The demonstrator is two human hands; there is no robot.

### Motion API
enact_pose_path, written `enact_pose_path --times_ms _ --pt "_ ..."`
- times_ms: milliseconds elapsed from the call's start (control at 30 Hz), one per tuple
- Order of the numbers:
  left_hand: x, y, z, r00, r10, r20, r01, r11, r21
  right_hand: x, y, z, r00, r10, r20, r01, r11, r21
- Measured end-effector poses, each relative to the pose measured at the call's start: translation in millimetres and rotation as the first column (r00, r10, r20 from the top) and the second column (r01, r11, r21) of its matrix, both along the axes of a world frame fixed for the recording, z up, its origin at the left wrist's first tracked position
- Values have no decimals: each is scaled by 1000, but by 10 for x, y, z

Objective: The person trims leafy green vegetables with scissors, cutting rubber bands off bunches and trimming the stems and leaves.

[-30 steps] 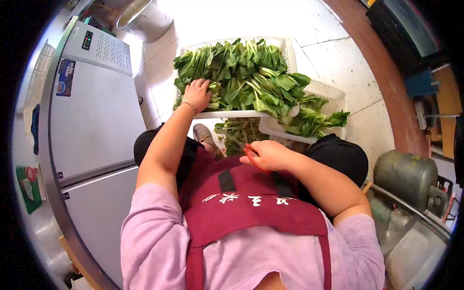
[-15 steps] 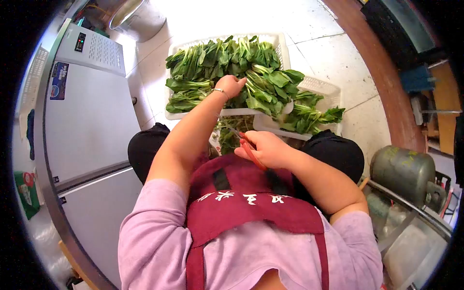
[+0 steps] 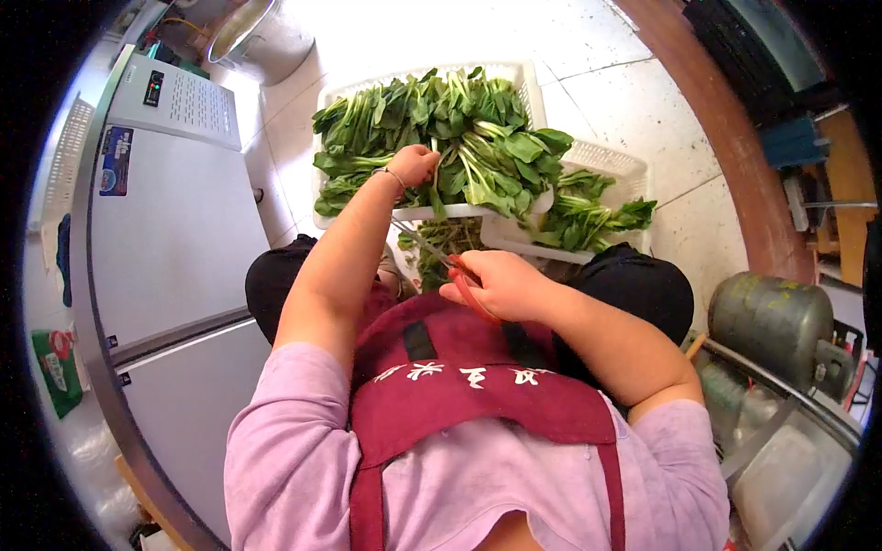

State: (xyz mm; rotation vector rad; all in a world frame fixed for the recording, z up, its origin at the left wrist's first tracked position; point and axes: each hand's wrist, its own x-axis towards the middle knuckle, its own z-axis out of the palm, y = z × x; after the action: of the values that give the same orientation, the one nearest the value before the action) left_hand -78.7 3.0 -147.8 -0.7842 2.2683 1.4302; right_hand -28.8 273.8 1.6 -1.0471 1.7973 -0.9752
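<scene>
My left hand [image 3: 415, 165] is closed at the front of a large white basket [image 3: 538, 92], its fingers around a pale-stemmed leafy green [image 3: 437, 195] whose leaf hangs down over the rim. Bunches of leafy greens [image 3: 395, 110] fill this basket in rows. Lower and to the right, my right hand [image 3: 503, 285] grips red-handled scissors [image 3: 471, 292]. Their blades point up and left, below my left wrist. How far the blades are parted I cannot make out. Beneath them lies a heap of loose greens and trimmings [image 3: 436, 253].
A second white basket [image 3: 625, 165] with more greens stands to the right, partly under the first. A white refrigerator-like cabinet [image 3: 175, 239] is on my left. At the back left is a metal pot [image 3: 276, 46]; on the right, a gas cylinder [image 3: 767, 326] lies beside a metal-framed rack [image 3: 781, 395].
My left hand has moved left and slightly down, with a stem and leaf now showing beside its fingers. The scissors' blades have swung a little further left; my right hand has shifted only slightly.
</scene>
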Motion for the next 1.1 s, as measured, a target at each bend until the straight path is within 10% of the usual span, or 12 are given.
enact_pose_path --times_ms 67,400,600,800,1100 --pt "0 -35 -19 989 -145 41 150 962 -229 2 -9 8 1000 22 -14 -21 999 30" --pt "70 -29 -59 989 -136 -59 119 966 -229 34 -33 -60 999 19 -27 -17 998 63" --pt "4 193 68 990 -131 -55 67 775 -628 14 -38 -37 999 9 -31 -7 999 54" --pt "-328 377 150 961 -144 -237 29 901 -433 -17 -13 78 998 -31 53 31 999 -7" --pt "-533 622 119 961 241 133 -242 970 -11 -19 10 36 999 -42 10 42 998 -49"
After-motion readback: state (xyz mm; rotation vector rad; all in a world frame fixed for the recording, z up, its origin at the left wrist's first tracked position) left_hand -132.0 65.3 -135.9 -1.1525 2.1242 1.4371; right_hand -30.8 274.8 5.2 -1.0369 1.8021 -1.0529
